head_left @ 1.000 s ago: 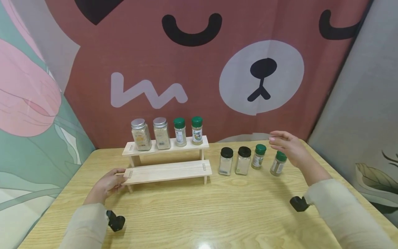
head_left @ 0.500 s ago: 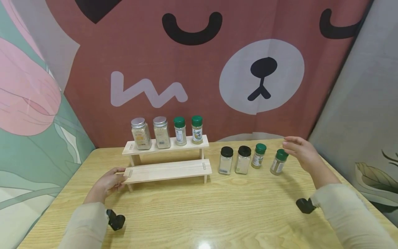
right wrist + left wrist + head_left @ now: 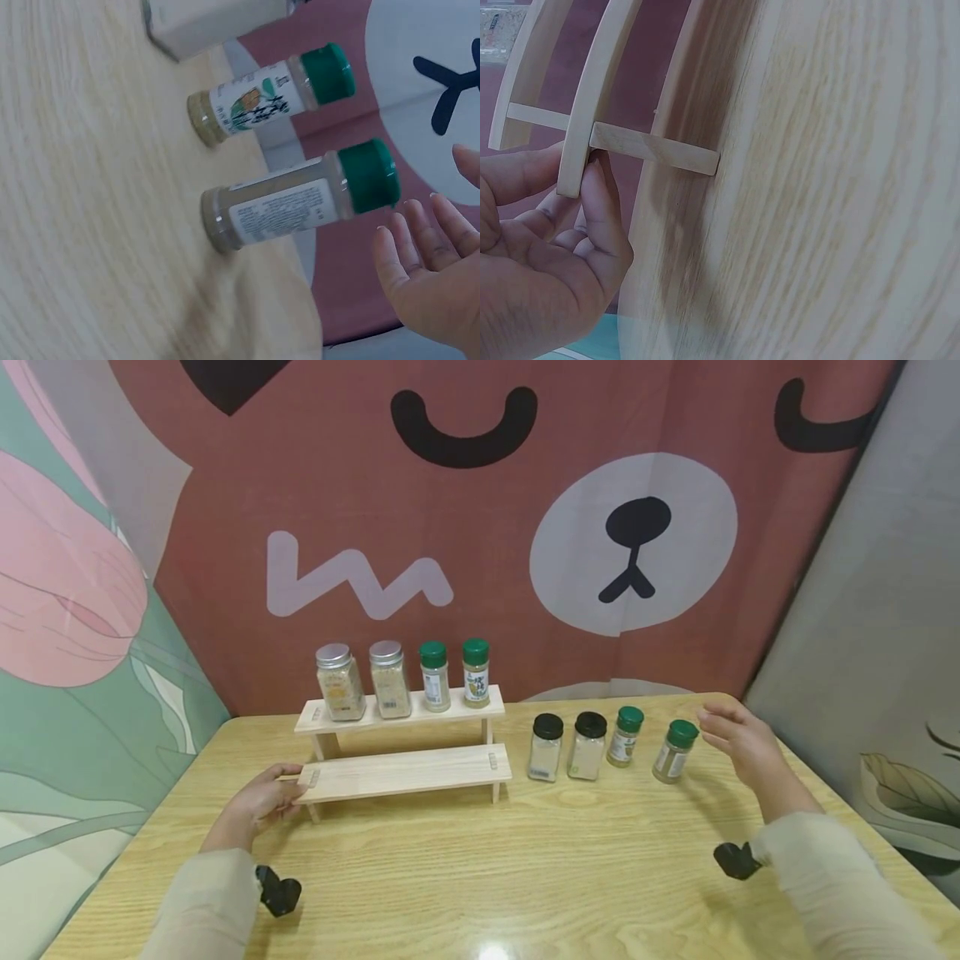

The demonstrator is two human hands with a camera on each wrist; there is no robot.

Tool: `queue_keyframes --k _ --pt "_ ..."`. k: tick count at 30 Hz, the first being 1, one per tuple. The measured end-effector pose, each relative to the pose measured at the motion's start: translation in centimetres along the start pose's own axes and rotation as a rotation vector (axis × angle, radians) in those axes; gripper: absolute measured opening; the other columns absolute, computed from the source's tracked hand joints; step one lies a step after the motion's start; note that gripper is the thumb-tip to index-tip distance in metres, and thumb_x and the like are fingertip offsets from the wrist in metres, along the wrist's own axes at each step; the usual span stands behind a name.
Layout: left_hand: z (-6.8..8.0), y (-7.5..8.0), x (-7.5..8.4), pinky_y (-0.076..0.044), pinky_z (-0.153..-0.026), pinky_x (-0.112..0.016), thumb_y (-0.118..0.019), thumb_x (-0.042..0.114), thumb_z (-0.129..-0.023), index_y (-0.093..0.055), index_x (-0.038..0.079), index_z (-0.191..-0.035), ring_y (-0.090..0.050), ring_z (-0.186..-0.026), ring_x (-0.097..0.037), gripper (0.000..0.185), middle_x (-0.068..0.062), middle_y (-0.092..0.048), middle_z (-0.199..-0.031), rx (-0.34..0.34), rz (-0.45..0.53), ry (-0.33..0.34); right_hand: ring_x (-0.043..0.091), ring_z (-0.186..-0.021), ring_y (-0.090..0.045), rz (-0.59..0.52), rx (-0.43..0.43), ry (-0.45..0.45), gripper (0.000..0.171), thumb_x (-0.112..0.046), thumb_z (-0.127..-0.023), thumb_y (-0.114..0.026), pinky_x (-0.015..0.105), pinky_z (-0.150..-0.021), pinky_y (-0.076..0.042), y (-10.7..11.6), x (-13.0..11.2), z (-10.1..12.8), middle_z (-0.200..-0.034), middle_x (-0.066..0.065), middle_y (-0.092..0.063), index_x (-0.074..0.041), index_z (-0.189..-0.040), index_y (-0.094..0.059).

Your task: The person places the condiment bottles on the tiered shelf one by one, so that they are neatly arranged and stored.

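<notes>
A two-tier pale wooden rack [image 3: 405, 774] stands on the table. My left hand [image 3: 262, 797] grips the left end of its lower board; the left wrist view shows the thumb on top and fingers [image 3: 604, 210] curled beneath the board's end. Just right of the rightmost green-capped spice bottle [image 3: 672, 756] is my right hand [image 3: 742, 743], its fingers relaxed and holding nothing. In the right wrist view, the fingertips are a little apart from that bottle's green cap [image 3: 369, 176]. Another green-capped bottle [image 3: 622, 739] stands to its left.
Two black-capped jars [image 3: 545, 750] stand between the rack and the green-capped bottles. On the upper board are two silver-lidded jars [image 3: 341, 689] and two green-capped bottles [image 3: 476, 681]. Behind the wooden table [image 3: 480, 868] hangs a printed bear curtain [image 3: 337, 485].
My right hand has moved right and slightly toward me, away from the rightmost green-capped bottle it overlapped earlier. The left hand keeps its grip on the rack, and the bottles stand where they were.
</notes>
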State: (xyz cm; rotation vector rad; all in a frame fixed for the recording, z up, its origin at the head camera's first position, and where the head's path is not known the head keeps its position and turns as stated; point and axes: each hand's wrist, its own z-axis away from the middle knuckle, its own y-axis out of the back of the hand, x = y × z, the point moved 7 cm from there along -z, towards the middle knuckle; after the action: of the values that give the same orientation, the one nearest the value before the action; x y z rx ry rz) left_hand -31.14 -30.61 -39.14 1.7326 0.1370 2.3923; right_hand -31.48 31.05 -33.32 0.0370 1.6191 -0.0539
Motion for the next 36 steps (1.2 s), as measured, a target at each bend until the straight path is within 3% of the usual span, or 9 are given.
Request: queue_keyframes --k 4,7,10,18,24,36 --pt "0.1 0.0 0.1 -0.044 -0.060 -0.024 -0.048 0.000 -0.084 -0.020 -0.008 -0.125 -0.048 -0.066 -0.011 0.051 -0.009 -0.044 -0.090 -0.004 0.001 -0.002 -0.004 -0.084 -0.045 0.083 -0.001 -0.043 0.030 -0.024 -0.084 -0.056 0.024 -0.087 -0.036 0.1 1.2 -0.2 -0.105 -0.005 -0.039 -0.017 -0.108 -0.040" --pt "0.2 0.1 0.2 -0.044 -0.060 -0.024 -0.048 0.000 -0.084 -0.020 -0.007 -0.125 -0.048 -0.066 -0.011 0.050 -0.009 -0.043 -0.091 0.000 -0.002 0.002 -0.002 -0.091 -0.042 0.153 -0.010 -0.086 0.045 -0.029 -0.083 -0.057 0.036 -0.096 -0.026 -0.1 2.2 -0.3 -0.114 0.001 -0.036 -0.012 -0.119 -0.036" --pt "0.2 0.0 0.1 -0.044 -0.061 -0.025 -0.047 0.000 -0.084 -0.020 -0.007 -0.125 -0.048 -0.067 -0.011 0.050 -0.010 -0.042 -0.093 0.000 -0.006 0.003 -0.002 -0.093 -0.041 0.169 -0.020 -0.105 0.053 -0.031 -0.082 -0.058 0.042 -0.097 -0.021 -0.3 3.0 -0.4 -0.116 0.002 -0.035 -0.008 -0.123 -0.034" --pt "0.2 0.0 0.2 -0.044 -0.062 -0.025 -0.048 0.000 -0.084 -0.020 -0.007 -0.126 -0.047 -0.068 -0.011 0.050 -0.012 -0.040 -0.096 -0.003 -0.003 0.010 -0.008 -0.082 -0.042 0.191 -0.036 -0.109 0.074 -0.025 -0.083 -0.057 0.044 -0.096 -0.023 -1.2 3.7 -0.9 -0.116 0.009 -0.036 0.009 -0.132 -0.013" --pt "0.1 0.0 0.1 -0.044 -0.062 -0.026 -0.047 -0.001 -0.084 -0.021 -0.006 -0.126 -0.047 -0.069 -0.012 0.050 -0.012 -0.040 -0.097 0.013 -0.003 0.019 -0.007 -0.080 -0.044 0.203 -0.023 -0.089 0.060 -0.021 -0.082 -0.059 0.048 -0.095 -0.023 -1.4 3.8 -0.8 -0.093 -0.012 -0.045 0.008 -0.125 -0.027" --pt "0.1 0.0 0.2 -0.044 -0.061 -0.025 -0.047 -0.001 -0.084 -0.021 -0.007 -0.125 -0.048 -0.065 -0.010 0.049 -0.008 -0.044 -0.090 0.016 0.002 0.010 -0.006 -0.081 -0.044 0.221 0.022 -0.064 0.044 -0.025 -0.082 -0.059 0.046 -0.094 -0.024 -1.0 3.8 -0.7 -0.092 -0.014 -0.045 -0.003 -0.114 -0.039"
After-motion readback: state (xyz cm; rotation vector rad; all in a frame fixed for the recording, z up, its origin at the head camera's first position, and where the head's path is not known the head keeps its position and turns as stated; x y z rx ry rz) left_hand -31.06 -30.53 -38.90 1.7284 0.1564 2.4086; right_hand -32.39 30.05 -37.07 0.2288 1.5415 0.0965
